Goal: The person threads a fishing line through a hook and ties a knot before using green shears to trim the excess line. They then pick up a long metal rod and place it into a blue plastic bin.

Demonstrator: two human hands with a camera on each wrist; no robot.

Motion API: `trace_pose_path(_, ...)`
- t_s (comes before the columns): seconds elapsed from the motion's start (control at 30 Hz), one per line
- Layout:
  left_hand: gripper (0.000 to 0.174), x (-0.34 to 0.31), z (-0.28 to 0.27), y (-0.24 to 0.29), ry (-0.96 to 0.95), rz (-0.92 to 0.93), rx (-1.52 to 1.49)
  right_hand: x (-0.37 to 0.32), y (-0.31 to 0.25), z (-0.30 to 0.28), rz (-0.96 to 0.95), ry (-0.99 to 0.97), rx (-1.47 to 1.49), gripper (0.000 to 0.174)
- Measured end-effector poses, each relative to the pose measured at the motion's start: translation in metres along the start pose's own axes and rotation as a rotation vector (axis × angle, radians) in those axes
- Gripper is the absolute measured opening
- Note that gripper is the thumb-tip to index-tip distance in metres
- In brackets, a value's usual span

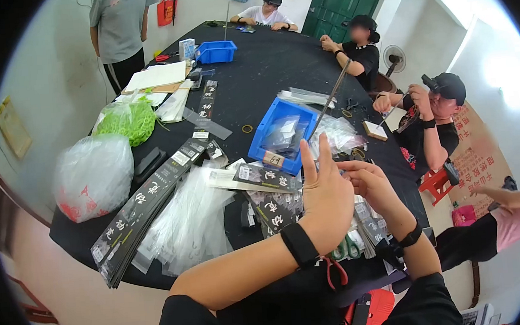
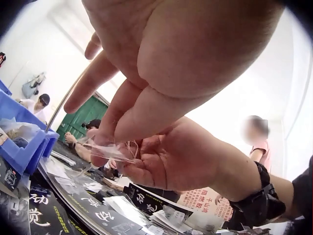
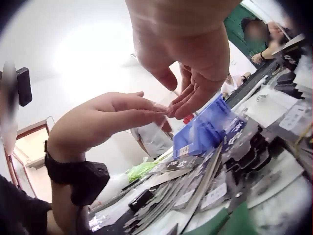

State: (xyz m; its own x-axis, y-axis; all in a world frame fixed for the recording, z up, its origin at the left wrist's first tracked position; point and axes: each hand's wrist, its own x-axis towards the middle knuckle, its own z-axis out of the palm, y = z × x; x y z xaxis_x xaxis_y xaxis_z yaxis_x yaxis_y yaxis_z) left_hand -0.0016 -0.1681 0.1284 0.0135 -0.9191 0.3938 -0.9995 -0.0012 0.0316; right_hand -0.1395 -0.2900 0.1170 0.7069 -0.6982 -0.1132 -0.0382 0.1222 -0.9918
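Both hands meet above the near side of the table. My left hand (image 1: 327, 203) has two fingers raised, while its thumb and another finger pinch a small clear plastic piece (image 2: 113, 152). Against it, my right hand (image 1: 375, 190) holds the same piece with bent fingers; its palm (image 2: 183, 154) shows in the left wrist view. The right wrist view has the fingertips of the left hand (image 3: 105, 120) and right hand (image 3: 188, 49) meeting at a thin edge of plastic. What the piece contains is too small to tell.
A blue bin (image 1: 282, 133) of small bags stands beyond my hands, with a thin rod leaning up beside it. Black printed sleeves (image 1: 153, 204) and clear sleeves (image 1: 191, 220) lie left. Green-handled scissors (image 1: 346, 248) and red-handled pliers (image 1: 336, 272) are near my wrists. Other people sit around the table.
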Motion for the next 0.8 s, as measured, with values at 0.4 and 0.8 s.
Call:
trace_pose_path(0.4,0.018,0.003,0.012,-0.009,0.251,0.038,-0.103,0.024,0.028,-0.040,-0.316,0.015,-0.753,0.020)
trace_pose_path(0.8,0.014,0.005,0.012,-0.017,0.238,0.023,-0.122,-0.001,-0.008,-0.053,-0.073,-0.149,-0.709,0.020)
